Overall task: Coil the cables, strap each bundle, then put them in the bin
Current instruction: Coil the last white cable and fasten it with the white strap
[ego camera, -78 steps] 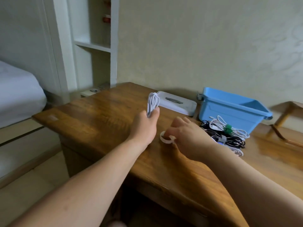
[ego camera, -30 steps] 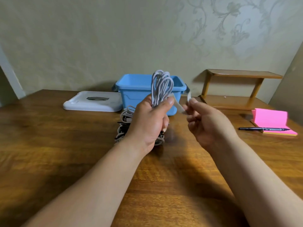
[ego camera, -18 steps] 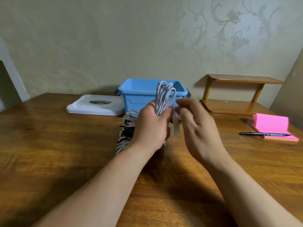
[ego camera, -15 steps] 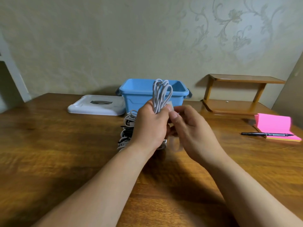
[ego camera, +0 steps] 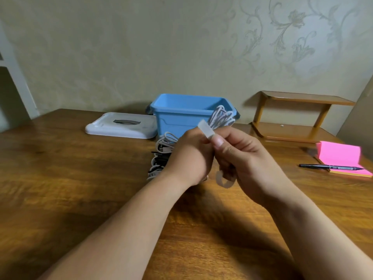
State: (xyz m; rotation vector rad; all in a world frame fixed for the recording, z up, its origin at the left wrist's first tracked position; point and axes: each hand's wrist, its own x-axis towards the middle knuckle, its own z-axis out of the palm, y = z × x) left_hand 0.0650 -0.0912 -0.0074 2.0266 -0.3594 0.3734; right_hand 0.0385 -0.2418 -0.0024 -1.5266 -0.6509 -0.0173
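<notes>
My left hand (ego camera: 189, 158) grips a coiled white cable (ego camera: 221, 117), whose loops stick up behind my fingers in front of the blue bin (ego camera: 177, 114). My right hand (ego camera: 244, 158) pinches a white strap (ego camera: 205, 131) between thumb and fingers; one end stands up by my thumb and a loop of it hangs below my palm. Both hands touch above the wooden table (ego camera: 80, 188). A pile of white and black cable bundles (ego camera: 161, 156) lies on the table just behind my left hand, partly hidden by it.
A white bin lid (ego camera: 123, 126) lies flat left of the bin. A small wooden shelf (ego camera: 292, 118) stands at the back right. A pink notepad (ego camera: 343, 156) and a black pen (ego camera: 331, 166) lie at the right edge. The wall runs close behind.
I turned from the table's left end to face the bin. My right hand carried the strap to the coil and now holds it against the bundle, which tilted right.
</notes>
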